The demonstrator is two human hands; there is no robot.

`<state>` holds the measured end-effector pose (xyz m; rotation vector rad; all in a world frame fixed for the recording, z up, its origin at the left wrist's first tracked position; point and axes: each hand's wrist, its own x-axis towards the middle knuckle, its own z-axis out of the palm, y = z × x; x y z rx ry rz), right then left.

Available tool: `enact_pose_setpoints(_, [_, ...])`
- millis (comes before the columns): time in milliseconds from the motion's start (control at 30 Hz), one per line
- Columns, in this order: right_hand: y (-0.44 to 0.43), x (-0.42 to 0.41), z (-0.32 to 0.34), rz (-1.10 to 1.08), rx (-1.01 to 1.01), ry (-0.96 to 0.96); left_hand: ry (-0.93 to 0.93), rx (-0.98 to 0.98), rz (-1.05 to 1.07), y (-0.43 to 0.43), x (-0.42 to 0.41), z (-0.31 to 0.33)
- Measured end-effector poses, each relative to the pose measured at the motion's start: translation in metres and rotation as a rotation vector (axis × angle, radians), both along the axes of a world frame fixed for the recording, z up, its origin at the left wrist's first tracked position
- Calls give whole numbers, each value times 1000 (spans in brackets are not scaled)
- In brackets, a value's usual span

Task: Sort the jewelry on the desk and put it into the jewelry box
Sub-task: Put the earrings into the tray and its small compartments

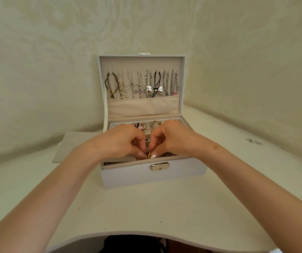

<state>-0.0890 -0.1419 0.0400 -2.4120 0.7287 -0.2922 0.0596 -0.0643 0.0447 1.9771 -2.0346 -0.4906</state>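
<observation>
Fingers [140, 153] of both hands are curling tightly inward and meeting tip to tip, pinching a twisted gold piece [147, 155] between them, just inside the front edge of the open jewelry box [153, 176]. The left hand [121, 141] and right hand [172, 137] are hovering over its tray. Necklaces [142, 84] are hanging in the raised lid [141, 106]. The box is sitting on the pale worktop [146, 207].
</observation>
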Motion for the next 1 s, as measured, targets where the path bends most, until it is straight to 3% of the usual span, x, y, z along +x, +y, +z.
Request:
enact_pose_setpoints(233, [0,0,-4,2,-81,13,-87,-52,24,0,0,-3])
enact_pose_setpoints(367, [-3,0,-8,-4,-179,35,-88,-47,19,1,1,-3])
enact_pose_setpoints(567, [0,1,-7,22,-119,-20,-87,-49,4,1,1,-4])
enact_pose_setpoints(733, [2,3,-10,-12,-215,32,-62,-73,34,2,1,-5])
enact_pose_setpoints(900, [-2,-1,-8,-88,-44,-127,-6,-186,201,23,-2,-9])
enact_pose_setpoints(1000, [-11,-10,-8,-213,-68,-248,46,-333,370,49,-5,-20])
